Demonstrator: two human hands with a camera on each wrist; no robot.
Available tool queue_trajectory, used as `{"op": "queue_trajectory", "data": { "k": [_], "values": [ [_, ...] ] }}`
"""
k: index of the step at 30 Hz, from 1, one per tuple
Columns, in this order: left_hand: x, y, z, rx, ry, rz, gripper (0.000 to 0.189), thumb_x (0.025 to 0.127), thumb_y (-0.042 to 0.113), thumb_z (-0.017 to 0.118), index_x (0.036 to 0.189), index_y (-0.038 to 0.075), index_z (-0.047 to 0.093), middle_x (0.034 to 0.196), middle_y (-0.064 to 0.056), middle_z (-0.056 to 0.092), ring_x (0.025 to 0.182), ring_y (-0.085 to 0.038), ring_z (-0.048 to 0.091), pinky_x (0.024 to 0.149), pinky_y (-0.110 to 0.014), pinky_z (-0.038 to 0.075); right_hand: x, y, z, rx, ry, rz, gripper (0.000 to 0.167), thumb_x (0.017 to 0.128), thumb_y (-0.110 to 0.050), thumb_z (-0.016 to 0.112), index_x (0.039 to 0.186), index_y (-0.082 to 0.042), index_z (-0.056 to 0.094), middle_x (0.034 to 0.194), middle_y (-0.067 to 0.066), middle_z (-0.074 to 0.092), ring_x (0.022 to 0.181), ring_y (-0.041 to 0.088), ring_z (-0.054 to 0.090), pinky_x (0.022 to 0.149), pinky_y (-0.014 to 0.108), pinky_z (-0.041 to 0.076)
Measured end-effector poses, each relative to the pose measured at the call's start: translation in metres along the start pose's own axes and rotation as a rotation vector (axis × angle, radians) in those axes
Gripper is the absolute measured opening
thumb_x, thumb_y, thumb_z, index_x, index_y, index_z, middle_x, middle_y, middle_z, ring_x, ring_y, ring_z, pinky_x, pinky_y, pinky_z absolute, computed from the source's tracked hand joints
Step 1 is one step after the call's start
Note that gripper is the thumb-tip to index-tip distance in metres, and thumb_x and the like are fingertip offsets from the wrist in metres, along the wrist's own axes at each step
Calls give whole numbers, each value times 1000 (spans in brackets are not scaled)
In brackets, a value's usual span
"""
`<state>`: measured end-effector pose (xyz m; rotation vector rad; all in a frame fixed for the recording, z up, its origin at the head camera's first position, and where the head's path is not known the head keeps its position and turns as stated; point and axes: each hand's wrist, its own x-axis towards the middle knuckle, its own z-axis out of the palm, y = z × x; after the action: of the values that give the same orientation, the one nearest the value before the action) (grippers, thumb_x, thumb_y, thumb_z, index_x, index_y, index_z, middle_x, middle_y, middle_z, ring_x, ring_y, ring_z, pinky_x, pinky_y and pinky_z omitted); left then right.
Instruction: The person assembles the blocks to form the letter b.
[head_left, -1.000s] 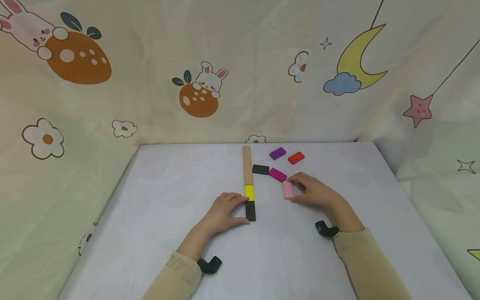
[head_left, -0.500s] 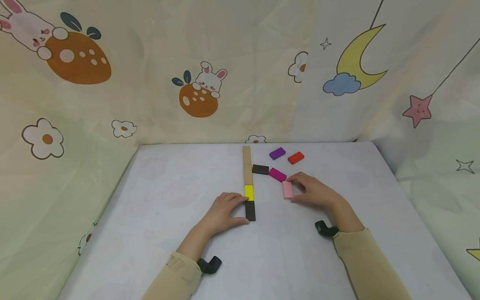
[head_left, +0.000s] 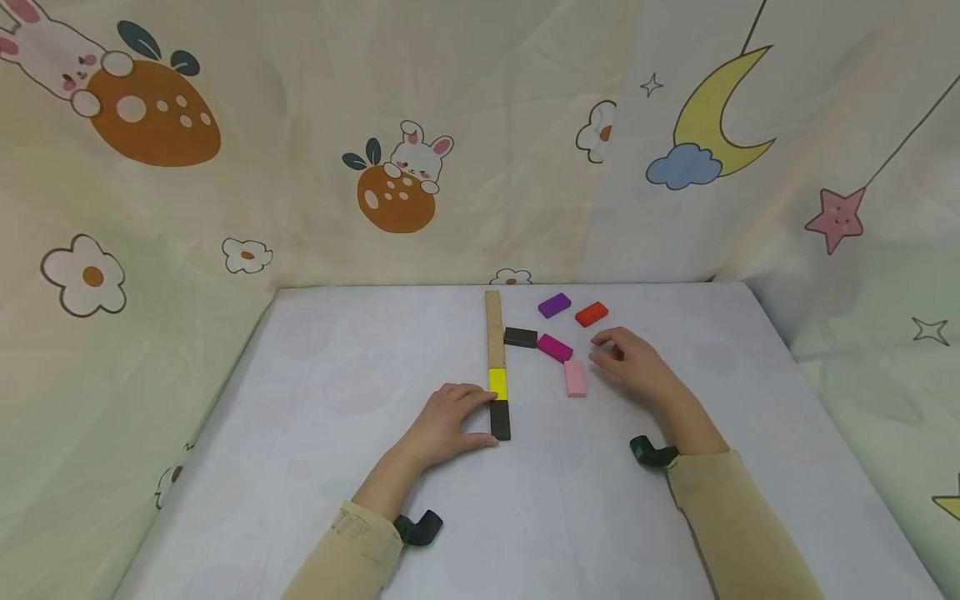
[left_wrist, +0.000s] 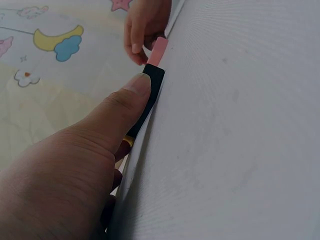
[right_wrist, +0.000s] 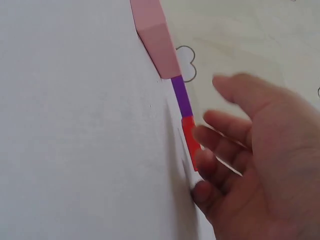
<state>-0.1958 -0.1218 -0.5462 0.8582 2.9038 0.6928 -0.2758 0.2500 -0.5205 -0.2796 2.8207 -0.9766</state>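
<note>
My left hand [head_left: 448, 423] holds the near black block [head_left: 500, 420], thumb at its near end and index fingertip by the seam with the yellow block [head_left: 498, 383]. In the left wrist view the thumb [left_wrist: 117, 107] lies against that black block. Beyond the yellow block a wooden strip [head_left: 495, 329] continues the line. To the right, my right hand [head_left: 633, 365] hovers with loosely bent fingers and nothing between them. Beside it lies a pink block [head_left: 575, 378], its far end near the magenta block [head_left: 555, 347]. A second black block [head_left: 521, 337] joins the magenta one to the wooden strip.
A purple block [head_left: 554, 305] and a red block [head_left: 592, 314] lie apart near the back edge. White cloth covers the table [head_left: 315, 367]. A patterned curtain [head_left: 300, 150] hangs behind and at the sides.
My right hand has let go of the pink block and moved away from it, right and slightly back. The pink block stays where it was. My left hand has not moved.
</note>
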Motion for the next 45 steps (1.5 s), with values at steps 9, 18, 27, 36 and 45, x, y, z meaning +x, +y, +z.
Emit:
{"op": "queue_trajectory", "data": {
  "k": [9, 18, 27, 36, 45],
  "values": [
    [-1, -1, 0, -3, 12, 12, 70, 80, 61, 73, 140, 30, 54, 136, 7, 57, 125, -18, 47, 110, -42, 38, 25, 9, -9, 51, 129, 140, 71, 96, -55, 55, 150, -14, 37, 143, 12, 47, 114, 31, 47, 96, 49, 48],
    [0, 0, -1, 5, 6, 14, 71, 80, 62, 72, 141, 31, 53, 136, 6, 56, 126, -19, 48, 111, -42, 38, 46, 8, -13, 21, 97, 155, 82, 95, -54, 57, 154, -6, 28, 151, 20, 40, 131, 40, 42, 111, 58, 38],
    [-1, 0, -1, 5, -3, 3, 70, 80, 62, 72, 141, 31, 53, 137, 6, 56, 126, -19, 47, 111, -43, 38, 63, 7, -4, -46, 100, 204, 84, 91, -56, 61, 152, -4, 33, 149, 24, 40, 137, 44, 36, 111, 64, 34],
    [-1, 0, -2, 7, 8, 10, 71, 80, 60, 73, 140, 30, 54, 136, 5, 57, 126, -20, 48, 111, -43, 38, 69, 2, 0, -120, 143, 235, 80, 87, -52, 67, 146, -4, 41, 142, 25, 42, 130, 44, 40, 105, 66, 35],
    [0, -2, 0, 2, 10, 17, 71, 80, 62, 72, 141, 31, 53, 136, 6, 56, 126, -19, 48, 110, -43, 39, 70, 6, 3, -102, 184, 251, 76, 87, -51, 66, 142, -3, 43, 139, 24, 42, 126, 43, 39, 102, 64, 35]
  ]
}}
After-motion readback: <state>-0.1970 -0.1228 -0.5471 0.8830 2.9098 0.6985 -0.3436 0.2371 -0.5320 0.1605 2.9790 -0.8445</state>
